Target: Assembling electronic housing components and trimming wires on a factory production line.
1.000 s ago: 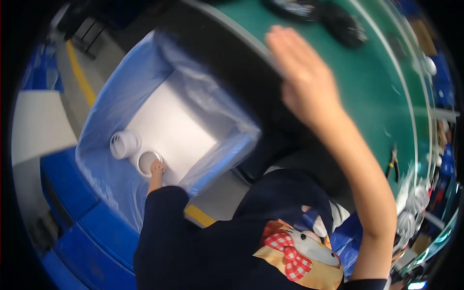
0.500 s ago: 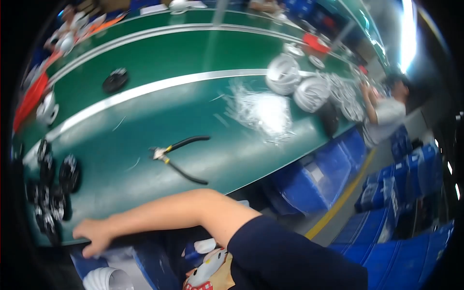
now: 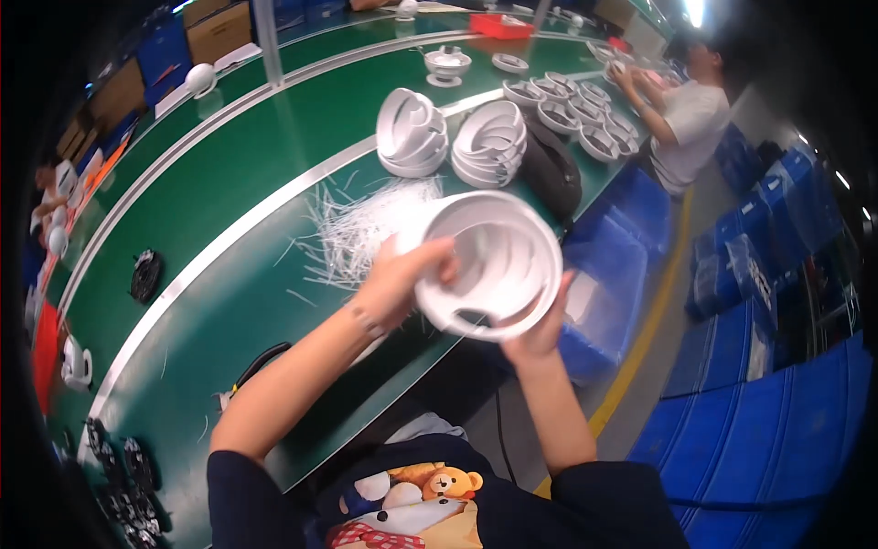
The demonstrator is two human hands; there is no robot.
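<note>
slotted shell (image 3: pixel 503 261) white, workbench (image 3: pixel 210 339) green, strip clippings (image 3: pixel 352 233) white, tray (image 3: pixel 501 27) red, crates (image 3: pixel 741 412) blue, shirt (image 3: pixel 517 499) navy, bow print (image 3: pixel 370 537) 2-tone red-white check

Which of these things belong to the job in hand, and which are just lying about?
Seem part of the job:
white bowl, held by the left hand and right hand
similar white stacks

Seem just lying about:
white strips
long black object
partly hidden pliers
black parts, lower left

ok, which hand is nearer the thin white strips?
Left: left hand is just below-right of the thin white strips; right hand is farther right, at the slotted white shell.
</note>
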